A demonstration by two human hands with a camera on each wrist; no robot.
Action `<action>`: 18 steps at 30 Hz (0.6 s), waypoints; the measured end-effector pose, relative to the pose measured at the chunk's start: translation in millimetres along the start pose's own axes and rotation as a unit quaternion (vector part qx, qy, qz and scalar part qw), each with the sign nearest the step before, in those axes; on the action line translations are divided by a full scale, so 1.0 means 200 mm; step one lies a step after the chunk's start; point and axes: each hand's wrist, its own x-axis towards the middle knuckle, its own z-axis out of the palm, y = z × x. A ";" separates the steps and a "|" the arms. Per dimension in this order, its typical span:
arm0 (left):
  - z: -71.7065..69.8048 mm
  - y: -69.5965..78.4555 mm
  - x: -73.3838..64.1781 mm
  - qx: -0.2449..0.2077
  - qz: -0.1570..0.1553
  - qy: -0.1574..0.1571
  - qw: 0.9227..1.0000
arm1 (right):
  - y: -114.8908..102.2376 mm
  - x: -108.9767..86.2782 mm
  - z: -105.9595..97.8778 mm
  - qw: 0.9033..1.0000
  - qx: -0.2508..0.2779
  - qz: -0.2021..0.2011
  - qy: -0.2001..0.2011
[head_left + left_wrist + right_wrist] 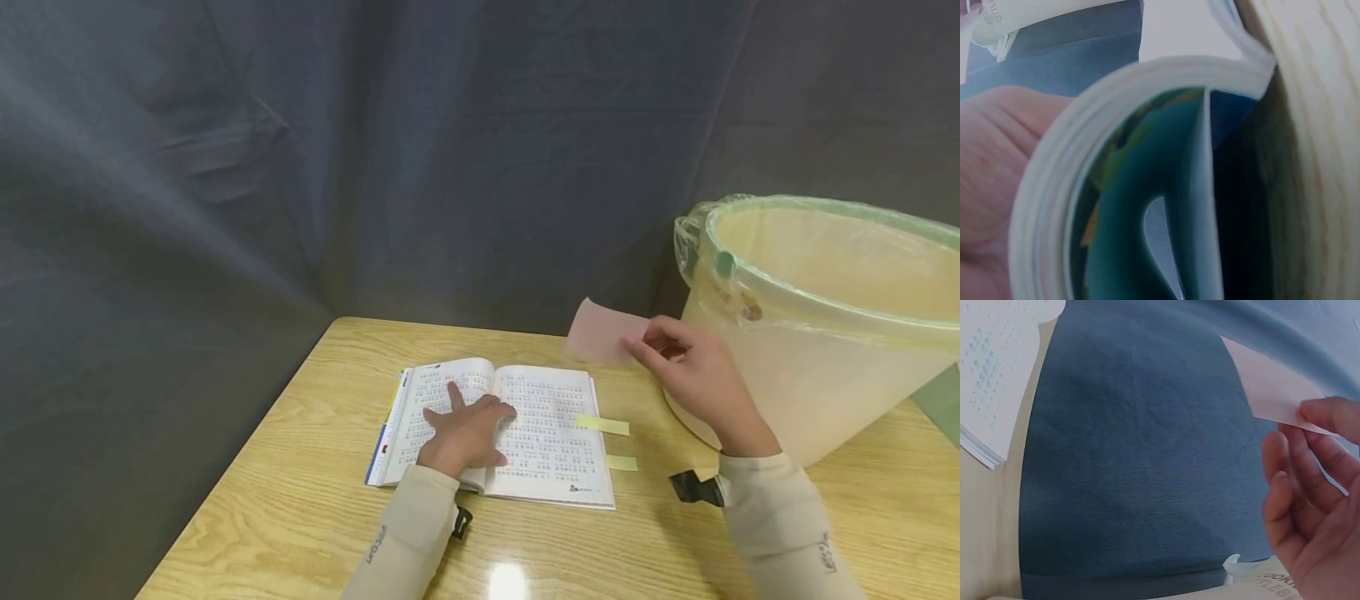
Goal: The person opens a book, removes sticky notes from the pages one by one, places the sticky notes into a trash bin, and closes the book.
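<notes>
A book lies spread on the table, both pages full of printed text. My left hand rests across its left page and the gutter, fingers spread and pressing the paper. In the left wrist view, the curved page block hides most of that hand. Above the table, right of the book, my right hand pinches a pink paper slip between thumb and fingers. The slip hangs free of the book. Two yellow sticky strips stick out from the book's right edge.
A large pale bin with a green rim and a clear plastic liner stands on the right, close beside my right hand. Dark cloth hangs behind and to the left of the wooden table.
</notes>
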 end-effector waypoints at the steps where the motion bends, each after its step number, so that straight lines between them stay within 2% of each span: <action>1: 0.00 0.00 0.00 0.000 -0.001 -0.001 1.000 | 0.00 0.00 -0.01 1.000 0.000 -0.001 0.012; 8: 0.00 0.01 0.00 0.007 -0.004 -0.004 1.000 | -0.04 0.00 -0.03 0.994 0.028 -0.043 0.100; 15: 0.00 0.01 0.00 0.006 -0.003 -0.004 1.000 | -0.07 -0.01 -0.06 0.977 0.086 -0.086 0.174; 18: 0.00 0.01 0.00 0.007 -0.002 -0.004 1.000 | -0.06 -0.01 -0.08 0.970 0.099 -0.090 0.202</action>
